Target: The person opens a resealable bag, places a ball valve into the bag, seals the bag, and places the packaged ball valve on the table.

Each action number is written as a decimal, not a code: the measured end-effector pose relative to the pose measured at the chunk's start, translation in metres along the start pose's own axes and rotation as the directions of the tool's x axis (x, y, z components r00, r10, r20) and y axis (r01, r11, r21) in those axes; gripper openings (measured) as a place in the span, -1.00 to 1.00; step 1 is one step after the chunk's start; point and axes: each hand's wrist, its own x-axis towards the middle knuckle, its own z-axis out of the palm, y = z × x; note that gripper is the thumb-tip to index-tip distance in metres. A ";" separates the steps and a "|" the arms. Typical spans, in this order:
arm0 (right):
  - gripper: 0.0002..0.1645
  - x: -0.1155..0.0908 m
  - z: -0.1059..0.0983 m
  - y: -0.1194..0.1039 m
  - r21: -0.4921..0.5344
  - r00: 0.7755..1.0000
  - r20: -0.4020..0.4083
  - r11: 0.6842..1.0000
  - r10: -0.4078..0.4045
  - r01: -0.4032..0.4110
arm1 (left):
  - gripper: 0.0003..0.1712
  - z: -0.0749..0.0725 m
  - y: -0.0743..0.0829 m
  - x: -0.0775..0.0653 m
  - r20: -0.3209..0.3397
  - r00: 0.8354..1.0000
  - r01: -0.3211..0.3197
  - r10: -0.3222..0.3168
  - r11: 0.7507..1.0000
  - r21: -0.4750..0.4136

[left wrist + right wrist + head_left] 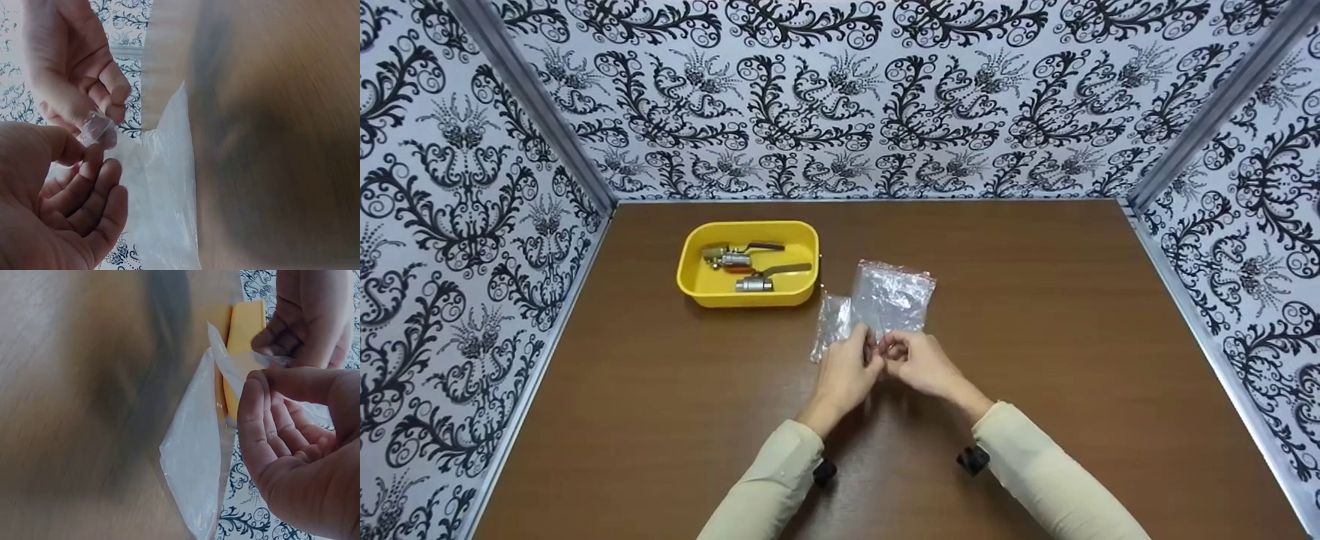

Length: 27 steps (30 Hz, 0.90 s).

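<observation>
My left hand (846,373) and right hand (921,365) meet fingertip to fingertip over the front edge of some clear plastic bags. Between thumb and forefinger, each pinches a bit of thin clear plastic bag (94,126). In the right wrist view, a raised strip of this bag (230,363) runs from the fingertips toward the yellow side. Just beyond my hands, a larger clear zip bag (894,292) lies on the table. To its left shows a smaller crumpled clear plastic piece (832,321), partly behind my left hand.
A yellow tray (750,300) stands at the back left, holding several metal ball valves (754,283) with lever handles. The brown table (1035,315) is bounded by patterned walls (840,97) at the back and sides.
</observation>
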 end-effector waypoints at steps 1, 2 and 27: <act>-0.84 0.000 0.001 0.000 -0.003 1.000 -0.008 1.000 0.000 0.000 | -0.82 0.000 0.000 0.000 0.001 1.000 0.006 -0.006 1.000 0.001; -0.86 0.000 0.001 0.001 -0.010 1.000 -0.018 1.000 -0.001 0.001 | -0.80 0.000 0.000 0.000 0.005 1.000 0.018 -0.018 1.000 0.000; -0.61 0.037 0.002 0.008 -0.311 0.954 -0.285 0.933 0.093 -0.184 | -0.70 -0.009 -0.001 -0.001 -0.144 0.981 0.127 -0.126 0.992 -0.003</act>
